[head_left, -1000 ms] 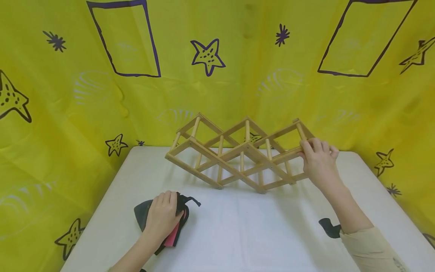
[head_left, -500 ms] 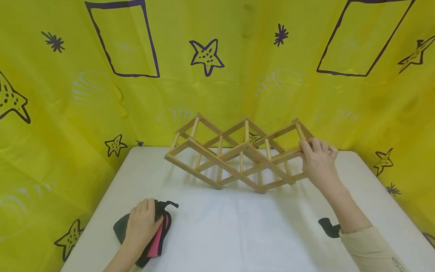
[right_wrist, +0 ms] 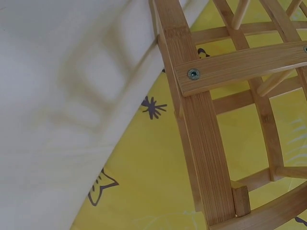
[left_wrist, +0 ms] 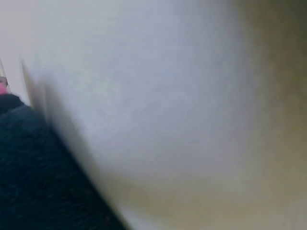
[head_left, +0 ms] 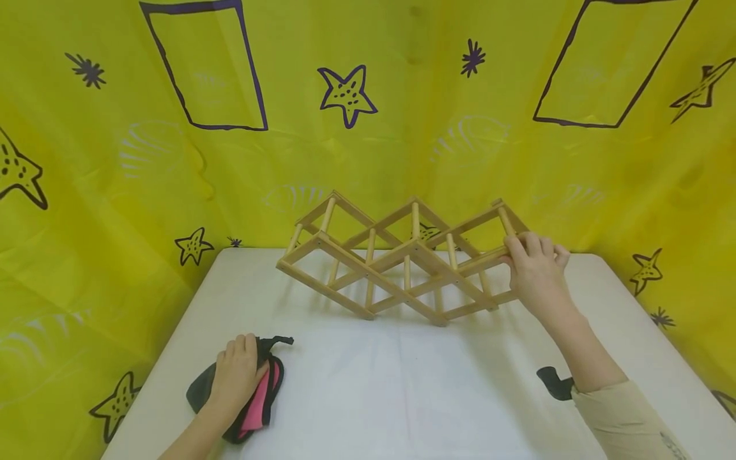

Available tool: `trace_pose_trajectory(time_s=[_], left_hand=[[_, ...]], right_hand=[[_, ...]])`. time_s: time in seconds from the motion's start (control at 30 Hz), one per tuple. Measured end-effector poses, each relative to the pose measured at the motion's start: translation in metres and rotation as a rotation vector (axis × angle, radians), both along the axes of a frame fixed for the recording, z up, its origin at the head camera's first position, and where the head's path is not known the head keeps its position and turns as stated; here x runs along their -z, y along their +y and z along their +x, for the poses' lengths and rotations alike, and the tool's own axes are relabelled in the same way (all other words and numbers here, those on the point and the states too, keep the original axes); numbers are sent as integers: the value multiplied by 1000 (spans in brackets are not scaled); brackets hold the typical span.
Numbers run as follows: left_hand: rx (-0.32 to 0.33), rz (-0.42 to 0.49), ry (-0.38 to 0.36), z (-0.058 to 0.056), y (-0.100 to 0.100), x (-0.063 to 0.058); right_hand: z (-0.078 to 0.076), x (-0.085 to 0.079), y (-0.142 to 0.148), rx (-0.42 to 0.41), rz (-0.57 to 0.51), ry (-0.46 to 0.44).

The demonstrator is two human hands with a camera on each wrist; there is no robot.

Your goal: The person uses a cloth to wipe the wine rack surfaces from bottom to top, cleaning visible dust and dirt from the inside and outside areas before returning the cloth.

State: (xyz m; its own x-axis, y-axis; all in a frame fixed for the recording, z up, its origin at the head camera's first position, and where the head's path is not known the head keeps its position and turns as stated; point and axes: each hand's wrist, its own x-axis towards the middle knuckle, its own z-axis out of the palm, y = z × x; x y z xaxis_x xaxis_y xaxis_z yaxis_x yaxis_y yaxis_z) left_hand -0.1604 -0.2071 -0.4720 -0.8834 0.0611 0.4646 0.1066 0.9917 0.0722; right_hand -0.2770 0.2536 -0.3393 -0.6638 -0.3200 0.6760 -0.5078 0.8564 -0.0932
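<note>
In the head view my left hand [head_left: 232,377] grips a dark folded cloth item [head_left: 201,386] with pink panels, black edging and a short black strap, low on the left of the table. Part of that item lies hidden beneath the hand. The left wrist view catches a dark fabric surface [left_wrist: 43,172] close up, with a speck of pink at the edge. My right hand [head_left: 537,271] holds the right end of a wooden lattice rack [head_left: 368,271], stretched out near the back of the table. Crossed slats and a screw of the rack [right_wrist: 206,129] show in the right wrist view.
A white table [head_left: 368,396] lies under everything, with a yellow curtain [head_left: 402,153] printed with stars hanging behind it and at both sides. A black curved piece [head_left: 554,383] is beside my right wrist.
My left hand has moved left and toward me with the dark and pink cloth item, slowing in the last half second. My right hand and the rack have stayed in place.
</note>
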Motion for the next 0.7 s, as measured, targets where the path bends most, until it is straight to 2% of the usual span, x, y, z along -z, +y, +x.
trace_pose_trajectory(time_s=[0.2,0.47,0.7], left_hand=[[-21,42,-27,-3,-4,6],[-27,48,-39,-5,-7,10],[-51,66,-82,-5,-5,11]], right_hand=[[0,0,0,2,2,2],[-1,1,2,1,10,-1],[-1,0,2,5,16,-13]])
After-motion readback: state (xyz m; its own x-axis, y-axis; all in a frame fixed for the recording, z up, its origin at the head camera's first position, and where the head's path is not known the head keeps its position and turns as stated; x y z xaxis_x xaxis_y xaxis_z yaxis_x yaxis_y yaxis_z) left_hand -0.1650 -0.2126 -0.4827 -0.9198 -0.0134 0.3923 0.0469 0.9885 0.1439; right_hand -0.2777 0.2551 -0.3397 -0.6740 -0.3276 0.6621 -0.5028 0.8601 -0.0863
